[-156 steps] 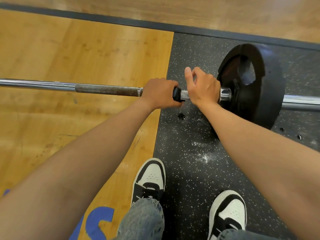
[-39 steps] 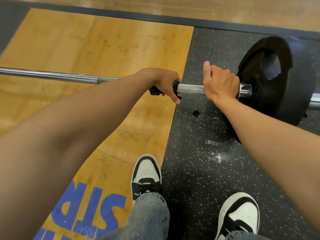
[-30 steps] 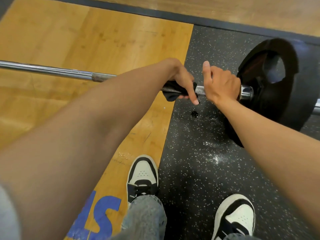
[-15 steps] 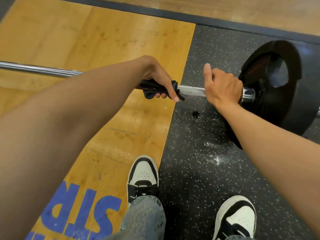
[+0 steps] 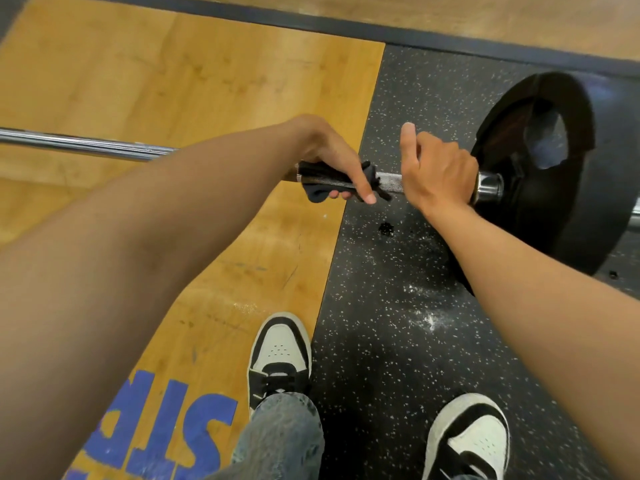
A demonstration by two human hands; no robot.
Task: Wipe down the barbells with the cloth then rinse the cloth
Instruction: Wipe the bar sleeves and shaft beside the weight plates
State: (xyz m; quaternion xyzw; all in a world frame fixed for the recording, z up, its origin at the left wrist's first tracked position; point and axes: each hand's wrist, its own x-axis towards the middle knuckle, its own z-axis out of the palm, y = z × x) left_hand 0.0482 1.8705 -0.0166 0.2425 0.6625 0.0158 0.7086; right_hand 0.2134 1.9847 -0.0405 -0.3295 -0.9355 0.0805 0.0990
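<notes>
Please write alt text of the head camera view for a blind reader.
A person's left hand grips a dark cloth around a barbell, while the right hand holds the bar beside a black weight plate. Two sneakers stand below.

Under me a honey-coloured wooden platform (image 5: 166, 77) with blue lettering (image 5: 156, 420), beside my speckled black rubber mat (image 5: 388, 341), dark border strip (image 5: 346, 27), paler wood floor (image 5: 450, 15) beyond

A dark navy-black cloth (image 5: 317, 194) wraps a silver, cross-hatched barbell (image 5: 86, 147) bearing a black plate (image 5: 561, 216), above honey-yellow wood flooring (image 5: 173, 81) printed with blue letters (image 5: 156, 427), black rubber matting (image 5: 391, 341) flecked white, black-and-white sneakers (image 5: 280, 351) and faded grey-blue jeans (image 5: 280, 438).
</notes>
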